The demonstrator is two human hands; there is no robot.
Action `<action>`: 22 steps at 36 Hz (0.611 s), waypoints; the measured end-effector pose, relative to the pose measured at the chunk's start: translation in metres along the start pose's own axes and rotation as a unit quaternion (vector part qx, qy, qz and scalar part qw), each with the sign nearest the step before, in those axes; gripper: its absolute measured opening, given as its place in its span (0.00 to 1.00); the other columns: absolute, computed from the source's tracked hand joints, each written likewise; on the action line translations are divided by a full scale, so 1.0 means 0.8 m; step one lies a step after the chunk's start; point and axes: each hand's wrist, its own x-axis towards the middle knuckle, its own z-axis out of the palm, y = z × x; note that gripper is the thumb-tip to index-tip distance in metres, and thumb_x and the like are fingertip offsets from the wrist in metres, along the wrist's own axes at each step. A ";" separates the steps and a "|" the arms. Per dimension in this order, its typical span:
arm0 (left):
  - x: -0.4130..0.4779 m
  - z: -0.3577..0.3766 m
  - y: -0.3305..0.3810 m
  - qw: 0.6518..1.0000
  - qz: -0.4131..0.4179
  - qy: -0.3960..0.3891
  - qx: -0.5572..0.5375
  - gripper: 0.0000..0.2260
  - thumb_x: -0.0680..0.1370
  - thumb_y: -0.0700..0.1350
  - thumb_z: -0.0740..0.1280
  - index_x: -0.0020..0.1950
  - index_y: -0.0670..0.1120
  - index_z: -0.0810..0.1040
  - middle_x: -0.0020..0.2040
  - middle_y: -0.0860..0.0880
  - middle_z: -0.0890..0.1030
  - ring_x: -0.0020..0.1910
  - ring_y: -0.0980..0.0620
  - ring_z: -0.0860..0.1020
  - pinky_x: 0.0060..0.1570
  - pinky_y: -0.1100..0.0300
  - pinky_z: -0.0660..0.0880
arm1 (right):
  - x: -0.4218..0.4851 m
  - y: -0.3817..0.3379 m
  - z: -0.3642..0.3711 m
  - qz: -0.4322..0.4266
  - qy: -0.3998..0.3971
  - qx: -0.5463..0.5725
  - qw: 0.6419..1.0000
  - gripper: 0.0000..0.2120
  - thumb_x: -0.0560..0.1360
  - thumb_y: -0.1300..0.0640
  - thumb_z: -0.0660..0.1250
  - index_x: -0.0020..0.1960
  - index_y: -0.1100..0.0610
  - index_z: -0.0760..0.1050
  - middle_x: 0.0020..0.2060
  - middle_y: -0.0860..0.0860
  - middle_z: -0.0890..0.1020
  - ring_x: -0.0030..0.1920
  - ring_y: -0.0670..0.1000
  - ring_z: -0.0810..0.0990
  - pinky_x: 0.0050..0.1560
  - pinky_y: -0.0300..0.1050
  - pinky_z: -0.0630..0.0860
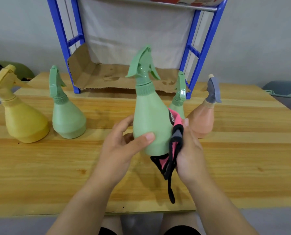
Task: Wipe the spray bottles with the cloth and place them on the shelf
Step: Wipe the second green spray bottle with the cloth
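Your left hand (124, 146) grips the pale green plastic spray bottle (151, 116) low on its cone-shaped body, with the thumb laid across the front and the fingers curled round the far side. The bottle stands nearly upright between your two hands, its trigger head leaning slightly away from you. Whether its base touches the wooden tabletop (56, 167) you cannot tell.

Your right hand (190, 150) clasps the pink, black and grey cloth (174, 146) and holds it against the bottle's right flank. A black strip of the cloth hangs down below that hand.

Beyond your right hand stand a second green spray bottle (178, 102), partly hidden, and just to the right of it a peach spray bottle with a grey-blue trigger (202, 119). Well to the left of your left hand stand a third green spray bottle (66, 119) and, farther out, a yellow spray bottle (22, 121).

Beyond both hands, at the table's back edge, rises the blue metal-framed shelf (204, 48), with a sheet of brown cardboard (107, 77) lining its lowest level.
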 end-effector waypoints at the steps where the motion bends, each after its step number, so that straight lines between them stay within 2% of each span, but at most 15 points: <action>1: 0.001 0.002 0.001 1.000 -0.002 0.002 0.002 0.32 0.60 0.52 0.77 0.63 0.51 0.77 0.65 0.42 0.74 0.57 0.42 0.79 0.50 0.57 0.79 | -0.001 0.000 0.001 0.006 0.005 0.014 1.000 0.17 0.80 0.49 0.49 0.54 0.51 0.76 0.34 0.34 0.83 0.39 0.30 0.79 0.36 0.21 0.70; 3: 0.003 0.006 0.004 1.000 0.003 0.006 0.003 0.31 0.62 0.52 0.77 0.64 0.52 0.76 0.65 0.42 0.74 0.57 0.43 0.79 0.49 0.58 0.79 | -0.002 0.001 0.008 0.000 0.030 0.031 0.999 0.17 0.79 0.47 0.50 0.54 0.50 0.77 0.38 0.37 0.84 0.42 0.33 0.81 0.39 0.23 0.72; 5: 0.003 0.010 0.006 1.000 0.019 0.020 0.006 0.28 0.65 0.47 0.75 0.64 0.51 0.74 0.59 0.48 0.78 0.54 0.50 0.80 0.45 0.62 0.78 | -0.001 0.004 0.015 -0.045 0.069 0.013 0.997 0.18 0.79 0.42 0.51 0.56 0.48 0.76 0.46 0.41 0.84 0.51 0.38 0.81 0.49 0.29 0.74; 7: 0.002 0.015 0.007 0.999 0.035 0.031 0.020 0.27 0.63 0.48 0.75 0.61 0.51 0.74 0.53 0.54 0.81 0.49 0.57 0.81 0.41 0.66 0.77 | -0.002 0.006 0.020 -0.108 0.085 -0.039 0.990 0.21 0.79 0.40 0.51 0.64 0.48 0.72 0.58 0.47 0.80 0.62 0.46 0.76 0.62 0.43 0.73; 8: 0.001 0.017 0.005 0.998 0.039 0.035 0.029 0.28 0.61 0.50 0.76 0.60 0.52 0.74 0.52 0.55 0.81 0.48 0.58 0.81 0.41 0.66 0.77 | -0.002 0.007 0.022 -0.137 0.083 -0.071 0.984 0.22 0.79 0.41 0.50 0.67 0.49 0.70 0.62 0.50 0.77 0.65 0.49 0.74 0.65 0.49 0.71; 9: 0.000 0.018 0.004 0.998 0.041 0.042 0.033 0.29 0.60 0.52 0.75 0.59 0.52 0.74 0.52 0.55 0.81 0.48 0.59 0.81 0.41 0.65 0.77 | -0.002 0.009 0.022 -0.166 0.081 -0.109 0.977 0.22 0.80 0.44 0.50 0.70 0.50 0.68 0.64 0.51 0.75 0.67 0.51 0.71 0.67 0.52 0.69; 11: -0.001 0.019 0.002 0.997 0.045 0.058 0.017 0.30 0.57 0.53 0.75 0.58 0.52 0.74 0.52 0.54 0.82 0.48 0.58 0.82 0.41 0.64 0.78 | -0.001 0.012 0.022 -0.213 0.077 -0.164 0.960 0.22 0.80 0.48 0.48 0.71 0.53 0.66 0.65 0.51 0.72 0.68 0.52 0.69 0.68 0.49 0.68; 13: -0.001 0.016 0.003 0.997 0.049 0.057 -0.013 0.29 0.57 0.51 0.75 0.58 0.51 0.75 0.53 0.51 0.82 0.47 0.56 0.82 0.40 0.64 0.78 | -0.002 0.009 0.025 -0.211 0.068 -0.157 0.962 0.22 0.80 0.48 0.49 0.70 0.52 0.67 0.64 0.50 0.74 0.68 0.51 0.70 0.67 0.49 0.69; 14: -0.001 0.015 0.004 0.997 0.053 0.055 -0.025 0.29 0.58 0.50 0.75 0.59 0.49 0.76 0.54 0.49 0.82 0.48 0.54 0.82 0.40 0.64 0.78 | -0.002 0.006 0.024 -0.184 0.063 -0.123 0.973 0.21 0.80 0.45 0.49 0.69 0.50 0.69 0.62 0.49 0.76 0.66 0.50 0.72 0.65 0.48 0.70; 15: -0.002 0.014 0.006 0.997 0.056 0.053 -0.032 0.30 0.59 0.49 0.75 0.60 0.47 0.76 0.56 0.45 0.81 0.48 0.52 0.82 0.41 0.63 0.79 | -0.002 0.002 0.023 -0.146 0.059 -0.074 0.985 0.20 0.80 0.43 0.50 0.65 0.49 0.72 0.58 0.47 0.80 0.63 0.46 0.75 0.62 0.43 0.72; 17: -0.003 0.014 0.008 0.997 0.054 0.052 -0.035 0.30 0.60 0.48 0.75 0.61 0.45 0.76 0.59 0.41 0.79 0.50 0.48 0.82 0.42 0.62 0.79 | -0.001 -0.004 0.016 -0.067 0.046 0.005 0.997 0.17 0.82 0.46 0.51 0.54 0.50 0.77 0.43 0.41 0.85 0.48 0.35 0.81 0.47 0.28 0.74; 19: -0.004 0.013 0.009 0.997 0.056 0.047 -0.034 0.27 0.60 0.48 0.75 0.59 0.47 0.77 0.58 0.44 0.80 0.50 0.49 0.83 0.43 0.61 0.79 | -0.001 -0.007 0.008 -0.042 0.028 0.046 0.998 0.16 0.81 0.52 0.51 0.47 0.52 0.77 0.33 0.38 0.84 0.36 0.33 0.81 0.36 0.24 0.72; 22: -0.003 0.011 0.007 0.996 0.052 0.059 -0.030 0.24 0.60 0.46 0.76 0.55 0.48 0.77 0.53 0.49 0.82 0.47 0.52 0.83 0.40 0.63 0.78 | -0.002 -0.005 0.010 -0.046 0.041 0.048 0.997 0.15 0.82 0.54 0.52 0.47 0.50 0.77 0.33 0.37 0.84 0.37 0.32 0.80 0.36 0.24 0.72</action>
